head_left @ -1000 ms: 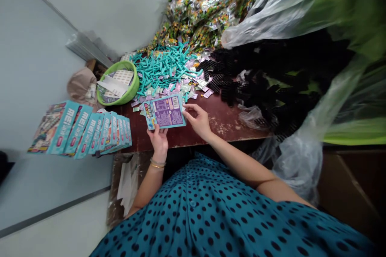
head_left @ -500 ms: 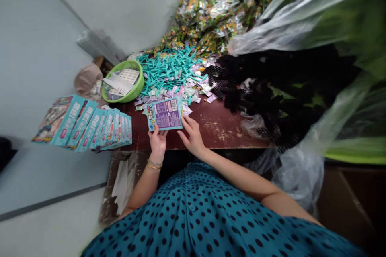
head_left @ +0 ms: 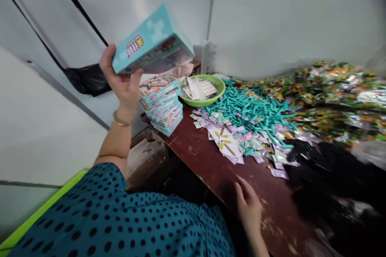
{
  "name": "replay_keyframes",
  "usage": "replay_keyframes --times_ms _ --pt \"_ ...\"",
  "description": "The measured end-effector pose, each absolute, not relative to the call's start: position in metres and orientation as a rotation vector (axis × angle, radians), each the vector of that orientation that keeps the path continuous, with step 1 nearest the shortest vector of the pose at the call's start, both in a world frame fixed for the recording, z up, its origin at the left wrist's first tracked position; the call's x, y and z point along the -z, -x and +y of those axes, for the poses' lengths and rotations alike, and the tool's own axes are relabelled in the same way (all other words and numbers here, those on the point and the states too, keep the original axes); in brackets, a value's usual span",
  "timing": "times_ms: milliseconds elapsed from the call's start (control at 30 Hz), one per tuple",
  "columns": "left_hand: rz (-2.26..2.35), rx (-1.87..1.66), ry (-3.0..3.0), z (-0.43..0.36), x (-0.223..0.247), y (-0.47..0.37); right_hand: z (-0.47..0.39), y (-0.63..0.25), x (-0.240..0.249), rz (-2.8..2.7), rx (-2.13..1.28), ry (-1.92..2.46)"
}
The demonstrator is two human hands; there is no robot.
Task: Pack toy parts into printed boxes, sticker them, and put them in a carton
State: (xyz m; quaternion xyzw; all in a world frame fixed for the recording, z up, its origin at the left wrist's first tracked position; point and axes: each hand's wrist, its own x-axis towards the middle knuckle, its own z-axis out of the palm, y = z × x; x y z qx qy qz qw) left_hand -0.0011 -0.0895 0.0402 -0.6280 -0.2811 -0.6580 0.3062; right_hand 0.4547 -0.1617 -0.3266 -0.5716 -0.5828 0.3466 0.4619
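Box stack point(head_left: 165, 106) standing | left hand point(head_left: 124, 82) pinches box point(head_left: 147, 42), off stack | right hand point(head_left: 251, 208) loosely spread | turquoise sticks point(head_left: 250, 106) loose

We count one basin point(head_left: 215, 97) on one counter point(head_left: 193, 148). Above and left of the basin, our left hand point(head_left: 123, 80) holds one box point(head_left: 150, 40); just left of it, we make out at least five stacked boxes point(head_left: 164, 104), the lower ones blurred. Nearer us than the basin, we see one right hand point(head_left: 250, 204) and two printed tools point(head_left: 228, 148). Right of it lie dozens of teal sticks point(head_left: 253, 106), too many to count.
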Motion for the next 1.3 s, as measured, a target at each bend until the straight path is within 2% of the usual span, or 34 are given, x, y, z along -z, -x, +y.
replay_keyframes --times_ms 100,300,567,667,800,900,1000,1133,1233,1300 --pt "-0.863 1.774 1.83 -0.064 -0.048 0.05 -0.161 -0.449 0.335 -1.496 -0.883 1.393" --pt "-1.451 2.118 1.961 -0.058 0.027 0.113 -0.155 -0.438 0.356 -1.675 -0.927 1.336" --pt "-1.521 2.29 1.594 -0.067 0.065 0.151 -0.156 -0.416 0.336 -1.789 -0.923 1.313" --pt "-1.525 2.475 1.281 -0.086 0.098 0.157 -0.156 -0.406 0.325 -1.816 -0.943 1.29" --pt "-1.724 2.728 0.705 -0.107 0.169 0.143 -0.127 -0.384 0.281 -1.891 -0.937 1.167" --pt "-1.884 2.764 0.597 -0.105 0.214 0.123 -0.087 -0.35 0.214 -2.005 -0.776 0.967" --pt "-1.936 2.746 0.62 -0.1 0.239 0.107 -0.053 -0.308 0.138 -2.11 -0.541 0.763" --pt "-1.935 2.689 0.689 -0.111 0.243 0.098 -0.041 -0.266 0.073 -2.16 -0.391 0.593" --pt "-1.843 2.629 0.787 -0.123 0.216 0.101 -0.046 -0.245 0.066 -2.174 -0.412 0.549" --pt "-1.749 2.503 0.976 -0.124 0.18 0.106 -0.053 -0.231 0.075 -2.205 -0.477 0.518"
